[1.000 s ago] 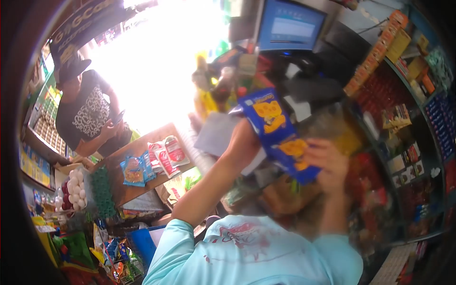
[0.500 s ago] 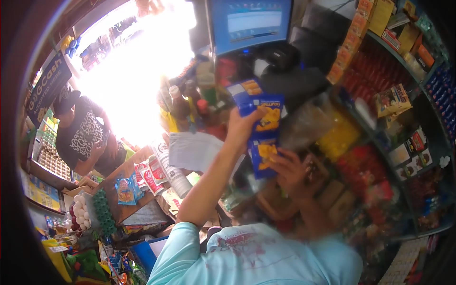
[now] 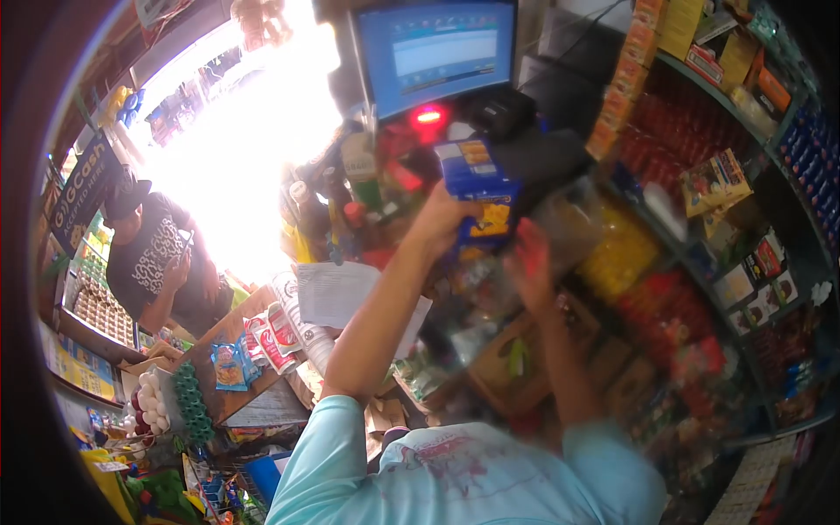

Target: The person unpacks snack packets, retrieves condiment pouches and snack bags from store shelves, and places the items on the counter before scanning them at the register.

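My left hand (image 3: pixel 444 219) is closed on a strip of blue snack packs (image 3: pixel 490 192), which have yellow food pictures on them. The strip is held up in front of the black equipment below the monitor. Its lower end is partly hidden by my fingers and blurred. To the right of the packs, apart from them, my right hand (image 3: pixel 531 262) is raised with its fingers stretched upward; it is smeared by motion, tinted red, and no item shows in it. A scanner light (image 3: pixel 428 115) glows red just beyond the packs.
A monitor (image 3: pixel 437 57) stands at the back. Bottles (image 3: pixel 306 206) and printed paper (image 3: pixel 337 295) are left of my arm. Red-and-white packets (image 3: pixel 278 337) and blue packets (image 3: pixel 231 363) lie on the wooden counter, near eggs (image 3: pixel 151 402). A person (image 3: pixel 162 254) stands beyond. Stocked shelves (image 3: pixel 744 219) line the right.
My right hand has let go of the lower pack and moved up, away from the strip. The red light has come on. The view has shifted slightly.
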`<state>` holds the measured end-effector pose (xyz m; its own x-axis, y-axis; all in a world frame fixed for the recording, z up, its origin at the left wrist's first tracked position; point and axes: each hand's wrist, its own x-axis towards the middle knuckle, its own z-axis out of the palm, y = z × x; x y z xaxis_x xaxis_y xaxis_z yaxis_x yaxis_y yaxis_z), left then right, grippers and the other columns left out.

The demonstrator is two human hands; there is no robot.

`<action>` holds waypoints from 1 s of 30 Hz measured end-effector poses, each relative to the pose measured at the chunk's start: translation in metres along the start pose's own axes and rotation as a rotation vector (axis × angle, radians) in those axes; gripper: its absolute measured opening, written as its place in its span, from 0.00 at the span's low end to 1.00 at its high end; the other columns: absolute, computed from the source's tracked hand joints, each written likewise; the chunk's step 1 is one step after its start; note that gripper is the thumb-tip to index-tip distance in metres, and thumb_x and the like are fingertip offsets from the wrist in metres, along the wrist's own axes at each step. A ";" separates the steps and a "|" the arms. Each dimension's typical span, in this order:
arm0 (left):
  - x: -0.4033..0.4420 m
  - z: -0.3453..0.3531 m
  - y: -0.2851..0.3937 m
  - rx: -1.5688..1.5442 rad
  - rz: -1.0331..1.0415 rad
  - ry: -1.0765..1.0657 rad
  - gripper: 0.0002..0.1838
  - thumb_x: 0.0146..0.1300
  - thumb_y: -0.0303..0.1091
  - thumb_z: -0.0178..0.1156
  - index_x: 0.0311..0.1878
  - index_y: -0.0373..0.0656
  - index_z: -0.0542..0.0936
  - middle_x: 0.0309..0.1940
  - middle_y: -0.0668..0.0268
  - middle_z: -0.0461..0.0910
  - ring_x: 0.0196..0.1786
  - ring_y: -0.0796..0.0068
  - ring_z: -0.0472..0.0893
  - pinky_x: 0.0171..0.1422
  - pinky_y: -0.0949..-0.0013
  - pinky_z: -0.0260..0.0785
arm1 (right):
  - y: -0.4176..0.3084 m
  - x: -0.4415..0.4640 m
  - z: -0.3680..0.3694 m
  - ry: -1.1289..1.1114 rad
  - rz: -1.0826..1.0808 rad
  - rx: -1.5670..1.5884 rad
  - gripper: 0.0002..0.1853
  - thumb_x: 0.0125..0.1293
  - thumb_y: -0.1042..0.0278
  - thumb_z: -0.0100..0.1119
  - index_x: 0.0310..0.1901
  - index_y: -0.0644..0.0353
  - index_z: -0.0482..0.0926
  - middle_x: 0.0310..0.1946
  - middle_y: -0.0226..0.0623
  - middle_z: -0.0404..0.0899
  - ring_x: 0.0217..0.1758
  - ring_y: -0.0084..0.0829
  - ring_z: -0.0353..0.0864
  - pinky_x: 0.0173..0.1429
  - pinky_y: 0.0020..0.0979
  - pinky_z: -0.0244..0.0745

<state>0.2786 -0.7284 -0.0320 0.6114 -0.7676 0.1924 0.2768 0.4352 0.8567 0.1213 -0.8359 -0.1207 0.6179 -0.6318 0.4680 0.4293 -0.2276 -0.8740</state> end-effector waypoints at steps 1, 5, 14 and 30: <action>0.001 -0.001 -0.004 0.006 -0.003 -0.001 0.28 0.46 0.11 0.56 0.56 0.32 0.76 0.46 0.56 0.83 0.52 0.58 0.84 0.58 0.57 0.80 | -0.003 0.014 0.001 -0.067 0.052 0.081 0.16 0.69 0.73 0.65 0.57 0.62 0.78 0.65 0.44 0.74 0.69 0.34 0.72 0.71 0.35 0.68; 0.020 -0.014 -0.014 -0.252 -0.177 0.090 0.23 0.47 0.13 0.55 0.51 0.30 0.77 0.45 0.51 0.84 0.48 0.54 0.86 0.58 0.54 0.82 | -0.013 0.071 0.008 -0.333 0.182 0.136 0.17 0.73 0.67 0.63 0.57 0.67 0.77 0.52 0.38 0.82 0.54 0.24 0.82 0.59 0.26 0.76; 0.049 -0.050 0.005 -0.454 -0.250 0.283 0.19 0.53 0.20 0.58 0.50 0.28 0.76 0.46 0.46 0.84 0.45 0.49 0.87 0.56 0.45 0.82 | -0.016 0.111 0.052 -0.327 0.456 0.291 0.18 0.74 0.63 0.63 0.56 0.68 0.78 0.43 0.36 0.86 0.42 0.22 0.86 0.48 0.24 0.81; -0.045 -0.014 0.059 -0.221 -0.216 0.158 0.20 0.66 0.32 0.67 0.57 0.34 0.76 0.51 0.55 0.84 0.50 0.64 0.87 0.57 0.59 0.82 | 0.020 0.112 0.049 -0.249 0.338 0.258 0.13 0.76 0.57 0.59 0.45 0.59 0.82 0.43 0.32 0.85 0.40 0.20 0.84 0.46 0.25 0.78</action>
<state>0.2779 -0.6611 0.0031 0.6233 -0.7785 -0.0736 0.5559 0.3749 0.7419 0.2315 -0.8747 -0.0794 0.8761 -0.4348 0.2083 0.3071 0.1702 -0.9363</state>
